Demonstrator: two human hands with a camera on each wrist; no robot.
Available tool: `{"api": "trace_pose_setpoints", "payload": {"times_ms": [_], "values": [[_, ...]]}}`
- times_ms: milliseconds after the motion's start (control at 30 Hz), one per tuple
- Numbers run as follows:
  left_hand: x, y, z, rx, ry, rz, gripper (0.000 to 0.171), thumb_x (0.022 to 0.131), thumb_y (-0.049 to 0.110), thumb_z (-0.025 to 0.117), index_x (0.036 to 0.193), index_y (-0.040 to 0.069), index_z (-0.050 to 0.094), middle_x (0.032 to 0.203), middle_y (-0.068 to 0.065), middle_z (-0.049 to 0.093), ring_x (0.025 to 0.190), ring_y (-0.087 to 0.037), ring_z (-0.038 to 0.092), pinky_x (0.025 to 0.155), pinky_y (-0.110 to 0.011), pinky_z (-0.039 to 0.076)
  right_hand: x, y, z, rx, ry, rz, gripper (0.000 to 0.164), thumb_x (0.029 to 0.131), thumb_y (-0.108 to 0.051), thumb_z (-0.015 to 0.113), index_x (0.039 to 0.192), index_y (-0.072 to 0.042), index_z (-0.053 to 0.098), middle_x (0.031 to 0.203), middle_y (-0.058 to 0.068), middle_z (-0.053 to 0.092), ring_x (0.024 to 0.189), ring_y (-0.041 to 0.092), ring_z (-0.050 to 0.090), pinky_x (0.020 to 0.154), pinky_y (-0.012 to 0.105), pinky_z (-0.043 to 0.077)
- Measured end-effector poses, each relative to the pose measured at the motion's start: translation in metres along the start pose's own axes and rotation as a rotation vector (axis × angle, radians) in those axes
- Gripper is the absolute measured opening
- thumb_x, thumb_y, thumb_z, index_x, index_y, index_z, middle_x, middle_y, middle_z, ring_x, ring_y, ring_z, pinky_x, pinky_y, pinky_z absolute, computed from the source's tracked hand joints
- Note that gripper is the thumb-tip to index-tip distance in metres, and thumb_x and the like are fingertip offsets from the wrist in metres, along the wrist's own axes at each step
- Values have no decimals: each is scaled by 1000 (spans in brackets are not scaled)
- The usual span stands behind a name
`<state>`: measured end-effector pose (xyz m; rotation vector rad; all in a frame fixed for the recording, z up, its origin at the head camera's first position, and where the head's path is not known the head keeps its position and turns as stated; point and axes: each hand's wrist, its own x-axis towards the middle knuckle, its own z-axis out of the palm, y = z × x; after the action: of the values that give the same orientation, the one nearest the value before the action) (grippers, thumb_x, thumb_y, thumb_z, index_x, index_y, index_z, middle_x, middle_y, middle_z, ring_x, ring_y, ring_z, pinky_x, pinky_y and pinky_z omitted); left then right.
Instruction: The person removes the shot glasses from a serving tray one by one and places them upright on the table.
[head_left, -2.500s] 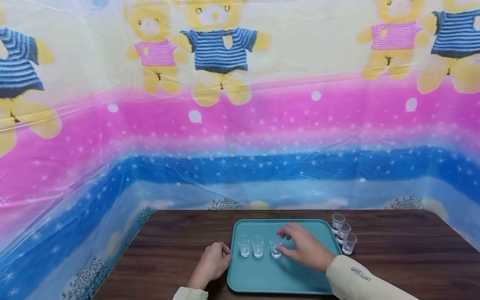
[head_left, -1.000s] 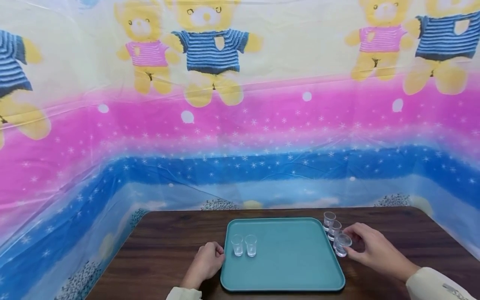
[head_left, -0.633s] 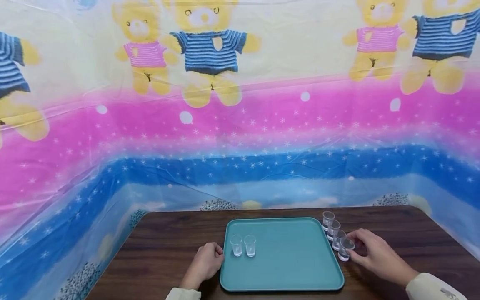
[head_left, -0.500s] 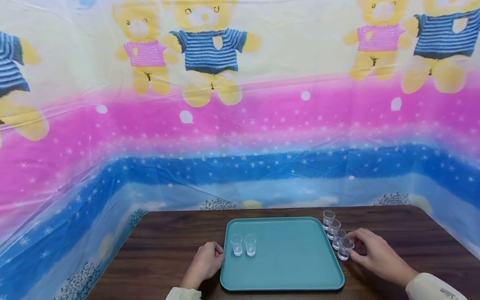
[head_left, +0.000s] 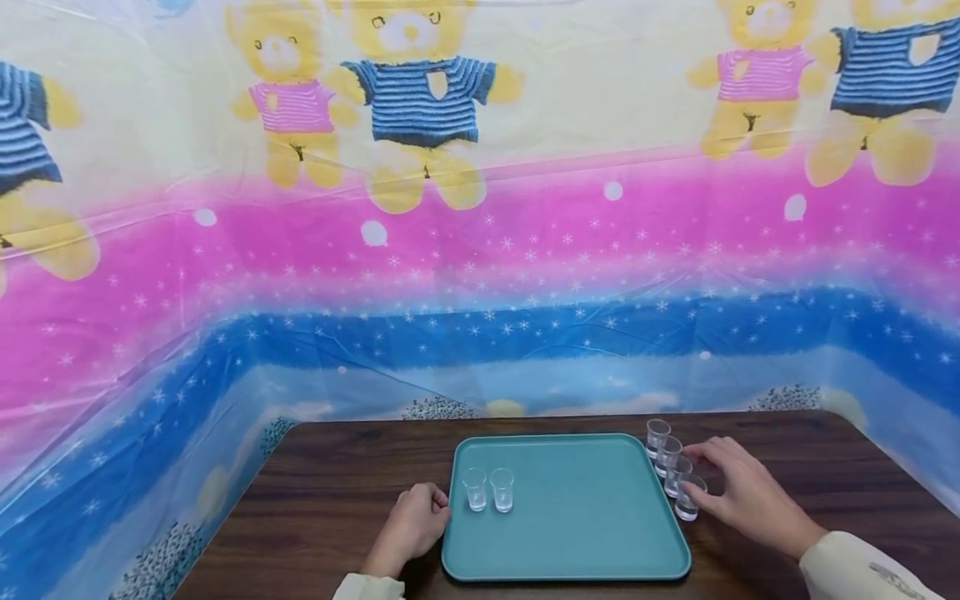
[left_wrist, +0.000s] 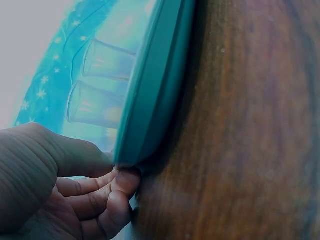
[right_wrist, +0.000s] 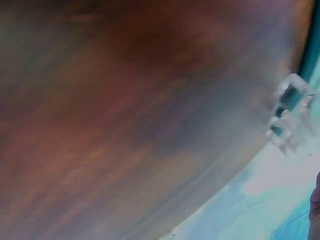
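Observation:
My left hand (head_left: pixel 420 517) pinches the left edge of the teal tray (head_left: pixel 570 550). In the left wrist view, the thumb (left_wrist: pixel 82 159) lies at the rim with curled fingers below it. Two clear shot glasses, a left one (head_left: pixel 476 490) and a right one (head_left: pixel 502 490), stand upright on the tray's left side. Along its right edge, several more stand in a slanting row on the table; the front glass (head_left: pixel 688 500) is nearest my right hand (head_left: pixel 746 492). Thumb and fingers there are spread apart around the glass's right side, gripping nothing; whether the thumb touches it I cannot tell.
The dark wooden table (head_left: pixel 337 467) extends beyond the tray on both sides. A patterned curtain (head_left: pixel 480 333) with teddy bears hangs behind and around it. Blurred glasses (right_wrist: pixel 290 112) show at the right of the right wrist view.
My right hand took the third glass off the tray and set it at the front of the row on the right. It has since let go, fingers lifting slightly. The left hand stays at the tray.

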<state>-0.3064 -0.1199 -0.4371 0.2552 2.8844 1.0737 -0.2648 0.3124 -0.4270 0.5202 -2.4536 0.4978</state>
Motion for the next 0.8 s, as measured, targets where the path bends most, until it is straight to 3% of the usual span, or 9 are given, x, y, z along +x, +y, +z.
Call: {"api": "trace_pose_setpoints", "payload": {"times_ms": [233,533,800], "values": [[-1,-2,-3,-11,-28,-22,5,90,6,59,87,3,59,72,-4,53,64,-16,51,58,-32,45,25,-27,18,111,-88,5,36,79,-18,77,111,-13,64,93,-10,52,78,8,50,60,27,46],[2,-3,-3,6,-45,-23,5,91,9,60,88,5,60,72,-3,53,65,-16,51,62,-36,45,50,-63,50,146,-113,-98,37,78,-21,78,111,-15,63,96,-14,54,84,5,50,68,28,47],[1,-3,-3,13,-41,-18,6,91,9,59,87,5,60,72,-2,53,66,-17,51,70,-42,44,63,-102,76,191,-224,-146,35,81,-23,75,113,-12,63,97,-6,57,86,14,56,71,30,48]]}}
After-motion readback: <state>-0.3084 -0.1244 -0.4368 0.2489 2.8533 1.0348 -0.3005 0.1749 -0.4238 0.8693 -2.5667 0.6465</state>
